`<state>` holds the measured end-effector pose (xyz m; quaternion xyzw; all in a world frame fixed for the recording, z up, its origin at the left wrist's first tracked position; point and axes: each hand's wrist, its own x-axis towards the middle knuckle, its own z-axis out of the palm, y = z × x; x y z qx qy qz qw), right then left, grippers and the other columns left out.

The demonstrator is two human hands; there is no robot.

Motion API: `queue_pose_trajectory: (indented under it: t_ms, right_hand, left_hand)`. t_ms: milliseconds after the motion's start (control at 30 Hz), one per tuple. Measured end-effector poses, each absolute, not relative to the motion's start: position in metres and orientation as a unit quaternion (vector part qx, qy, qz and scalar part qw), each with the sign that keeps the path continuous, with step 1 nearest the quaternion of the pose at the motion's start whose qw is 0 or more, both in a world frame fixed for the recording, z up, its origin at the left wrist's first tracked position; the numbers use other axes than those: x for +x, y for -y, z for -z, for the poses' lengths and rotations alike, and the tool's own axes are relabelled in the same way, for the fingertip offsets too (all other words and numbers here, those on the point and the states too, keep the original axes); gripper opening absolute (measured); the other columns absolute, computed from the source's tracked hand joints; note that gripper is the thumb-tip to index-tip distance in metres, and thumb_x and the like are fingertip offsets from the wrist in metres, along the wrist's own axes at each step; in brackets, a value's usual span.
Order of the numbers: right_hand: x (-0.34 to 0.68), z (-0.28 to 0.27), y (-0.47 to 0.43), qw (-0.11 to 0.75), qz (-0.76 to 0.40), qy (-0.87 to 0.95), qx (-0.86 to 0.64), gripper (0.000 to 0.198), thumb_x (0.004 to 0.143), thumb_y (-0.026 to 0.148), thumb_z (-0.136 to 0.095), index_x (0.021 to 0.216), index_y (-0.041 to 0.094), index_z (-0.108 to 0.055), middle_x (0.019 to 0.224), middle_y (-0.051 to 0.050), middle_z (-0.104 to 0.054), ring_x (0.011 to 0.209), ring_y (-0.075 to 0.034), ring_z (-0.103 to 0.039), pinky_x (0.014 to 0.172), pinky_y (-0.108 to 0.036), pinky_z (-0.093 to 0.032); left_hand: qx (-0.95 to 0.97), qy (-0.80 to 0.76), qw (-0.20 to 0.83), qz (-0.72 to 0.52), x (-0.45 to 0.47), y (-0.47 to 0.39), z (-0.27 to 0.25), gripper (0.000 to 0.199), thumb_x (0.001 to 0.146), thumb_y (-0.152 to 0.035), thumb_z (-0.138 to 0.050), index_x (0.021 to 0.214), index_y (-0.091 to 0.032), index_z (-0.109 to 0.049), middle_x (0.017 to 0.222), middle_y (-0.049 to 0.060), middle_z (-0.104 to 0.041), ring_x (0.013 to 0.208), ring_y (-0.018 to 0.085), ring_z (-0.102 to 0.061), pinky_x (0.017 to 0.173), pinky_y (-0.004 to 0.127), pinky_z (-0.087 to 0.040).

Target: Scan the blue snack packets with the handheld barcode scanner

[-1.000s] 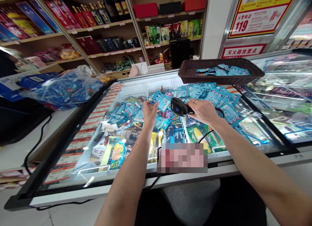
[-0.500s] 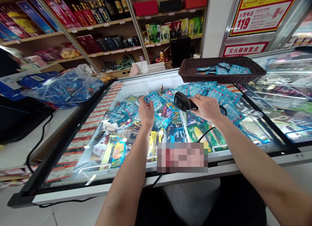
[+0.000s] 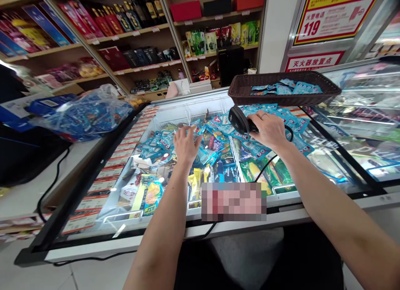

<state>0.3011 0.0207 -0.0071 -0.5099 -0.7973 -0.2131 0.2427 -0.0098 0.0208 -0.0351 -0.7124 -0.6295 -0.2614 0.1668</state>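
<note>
Over the glass top of a chest freezer [image 3: 175, 235], my left hand [image 3: 185, 145] is open, its fingers spread above a heap of small blue packets [image 3: 156, 143]. Whether a fingertip touches a packet is hidden. My right hand [image 3: 269, 129] is wrapped round the handle of a black barcode scanner [image 3: 239, 120], whose head points left. A black cable [image 3: 265, 164] runs from it toward the front edge. More blue packets [image 3: 298, 119] lie spread behind and to the right of my right hand. Bagged ice creams [image 3: 153, 194] show through the glass.
A brown woven basket [image 3: 281, 99] holding several blue packets stands at the back of the freezer. To the left lies a clear plastic bag [image 3: 90, 113] full of blue packets. Shelves [image 3: 137, 31] with bottles and boxes line the back. Price labels [image 3: 103, 181] run along the left side.
My left hand has let go of a blue packet and spread its fingers, shifting slightly left. My right hand has moved the scanner a little right and up.
</note>
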Motion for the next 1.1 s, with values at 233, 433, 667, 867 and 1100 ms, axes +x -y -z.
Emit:
queue_pose_trajectory:
  t_ms: [233,433,667,867,1100]
  right_hand:
    - [0.31,0.005,-0.025,0.253,0.232,0.765,-0.545,0.037,0.083,0.033,-0.055,0.116,0.017,-0.054,0.103,-0.012,-0.058,0.093,-0.027,-0.051,0.073,-0.033,-0.031]
    - [0.313,0.01,-0.027,0.238,0.227,0.749,-0.575,0.037,0.083,0.035,-0.055,0.115,0.016,-0.054,0.102,-0.014,-0.057,0.088,-0.027,-0.05,0.071,-0.033,-0.03]
    - [0.309,0.015,-0.028,0.231,0.225,0.767,-0.555,0.032,0.084,0.031,-0.054,0.113,0.018,-0.056,0.102,-0.012,-0.058,0.089,-0.026,-0.052,0.071,-0.033,-0.031]
    - [0.305,0.016,-0.026,0.215,0.212,0.79,-0.534,0.031,0.084,0.029,-0.053,0.113,0.018,-0.056,0.103,-0.012,-0.059,0.087,-0.025,-0.052,0.07,-0.032,-0.031]
    - [0.299,0.013,-0.021,0.22,0.215,0.788,-0.533,0.029,0.084,0.028,-0.052,0.111,0.019,-0.057,0.102,-0.011,-0.059,0.087,-0.024,-0.053,0.068,-0.032,-0.029]
  left_hand:
    - [-0.726,0.632,0.187,0.196,-0.022,-0.03,0.045,0.031,0.093,-0.029,-0.037,0.102,-0.025,-0.066,0.103,0.006,-0.068,0.102,0.024,-0.059,0.108,0.049,-0.027]
    - [-0.758,0.584,0.138,0.255,-0.002,-0.032,0.041,0.037,0.095,-0.029,-0.032,0.118,-0.023,-0.06,0.12,0.006,-0.064,0.11,0.022,-0.058,0.109,0.044,-0.03]
    - [-0.758,0.591,0.012,0.275,0.047,-0.058,0.045,0.056,0.095,-0.052,-0.028,0.128,-0.015,-0.054,0.124,0.012,-0.063,0.115,0.024,-0.057,0.099,0.038,-0.041]
    - [-0.73,0.646,0.034,0.219,0.072,-0.074,0.046,0.066,0.084,-0.067,-0.039,0.129,-0.02,-0.054,0.125,0.012,-0.061,0.12,0.034,-0.048,0.097,0.048,-0.039]
    - [-0.735,0.654,0.005,0.178,0.062,-0.067,0.039,0.071,0.073,-0.06,-0.062,0.13,-0.018,-0.052,0.123,0.013,-0.058,0.117,0.031,-0.049,0.1,0.042,-0.037]
